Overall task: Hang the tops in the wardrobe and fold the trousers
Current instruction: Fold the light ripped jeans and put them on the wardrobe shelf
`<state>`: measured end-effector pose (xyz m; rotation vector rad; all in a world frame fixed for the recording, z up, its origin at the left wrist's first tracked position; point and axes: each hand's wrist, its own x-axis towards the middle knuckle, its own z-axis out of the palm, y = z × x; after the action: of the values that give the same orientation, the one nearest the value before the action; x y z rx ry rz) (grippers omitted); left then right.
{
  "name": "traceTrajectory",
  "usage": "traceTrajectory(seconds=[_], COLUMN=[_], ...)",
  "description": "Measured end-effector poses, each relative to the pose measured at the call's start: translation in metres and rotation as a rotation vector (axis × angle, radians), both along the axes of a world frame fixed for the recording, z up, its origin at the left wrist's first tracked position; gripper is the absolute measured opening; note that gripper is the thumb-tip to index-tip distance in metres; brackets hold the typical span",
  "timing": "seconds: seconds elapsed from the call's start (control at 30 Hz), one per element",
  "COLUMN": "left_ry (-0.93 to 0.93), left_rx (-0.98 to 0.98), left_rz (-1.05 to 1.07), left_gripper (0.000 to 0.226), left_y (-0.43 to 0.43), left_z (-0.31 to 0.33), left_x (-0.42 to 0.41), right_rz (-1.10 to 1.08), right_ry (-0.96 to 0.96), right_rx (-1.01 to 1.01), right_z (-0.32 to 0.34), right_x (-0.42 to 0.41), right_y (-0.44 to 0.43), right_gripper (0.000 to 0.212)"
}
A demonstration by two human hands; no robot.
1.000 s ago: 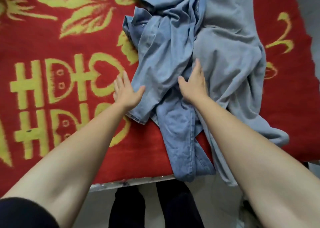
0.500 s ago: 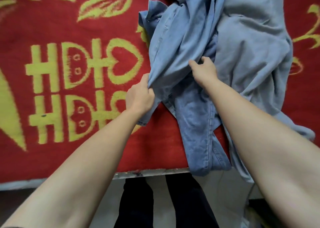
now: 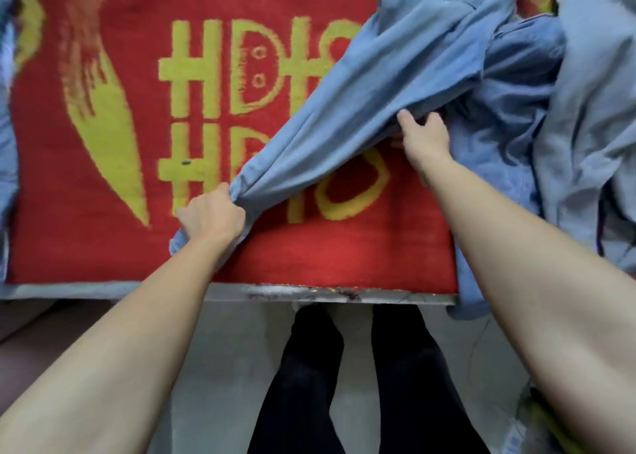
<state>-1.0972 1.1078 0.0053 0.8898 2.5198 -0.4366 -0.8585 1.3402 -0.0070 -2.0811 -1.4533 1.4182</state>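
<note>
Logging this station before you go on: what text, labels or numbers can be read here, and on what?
"HDI" over "HD": yellow woven shapes on the red blanket, maybe only ornament; right side hidden under the blue garment.
Blue marks on the pale object at bottom right: too blurred to read.
No label shows on the blue garment.

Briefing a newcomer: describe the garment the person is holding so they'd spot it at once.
On the red blanket with yellow lettering, a heap of crumpled blue-grey clothes lies at the right. One light blue cloth garment stretches diagonally from it toward the near-left. Alone among them it is taut, its bunched end held by the left hand.
</note>
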Motion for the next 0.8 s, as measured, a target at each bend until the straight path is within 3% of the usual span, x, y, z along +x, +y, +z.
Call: traceTrajectory(seconds=[0.07, 0.17, 0.23, 0.3, 0.37, 0.43, 0.53, 0.6, 0.67, 0.73, 0.8], left_ry=[0.095, 0.189, 0.153, 0.102, 0.024, -0.078, -0.201, -0.323, -0.422, -0.440, -0.416], left_rx=[-0.089, -0.115, -0.017, 0.131, 0.275, 0.387, 0.495, 0.461, 0.261, 0.038, 0.030], left_rz=[0.063, 0.152, 0.205, 0.212, 0.145, 0.098, 0.024, -0.075, -0.233, -0.375, -0.371], left_gripper=[0.034, 0.038, 0.047, 0.058, 0.063, 0.067, 0.071, 0.074, 0.071, 0.067, 0.064], left_y=[-0.023, -0.044, -0.042, -0.026, -0.001, 0.031, 0.081, 0.107, 0.117, 0.112, 0.103], left_z=[-0.001, -0.002, -0.001, 0.003, 0.005, 0.005, 0.001, -0.007, -0.020, -0.036, -0.044], left_x=[-0.023, -0.046, -0.048, -0.043, -0.031, -0.014, 0.018, 0.039, 0.056, 0.070, 0.080], right_rz=[-0.052, -0.085, 0.014, 0.332, 0.790, 1.132, 1.405, 1.524, 1.298, 0.805, 0.379], right_ry=[0.108, 0.181, 0.151, 0.015, -0.189, -0.217, -0.138, -0.200, -0.232, -0.240, -0.298], right_rx=[-0.061, -0.072, -0.134, -0.177, -0.181, -0.286, -0.692, -0.669, -0.525, -0.286, 0.054], right_z=[0.002, -0.006, -0.014, -0.019, -0.017, -0.012, -0.010, -0.016, -0.023, -0.026, -0.026], right_x=[-0.021, -0.043, -0.049, -0.046, -0.038, -0.030, -0.012, 0.010, 0.037, 0.061, 0.075], right_y=[-0.020, -0.050, -0.071, -0.085, -0.093, -0.108, -0.136, -0.137, -0.115, -0.085, -0.051], right_gripper=[0.048, 0.013, 0.016, 0.016, 0.021, 0.023, 0.027, 0.019, 0.016, 0.022, 0.021])
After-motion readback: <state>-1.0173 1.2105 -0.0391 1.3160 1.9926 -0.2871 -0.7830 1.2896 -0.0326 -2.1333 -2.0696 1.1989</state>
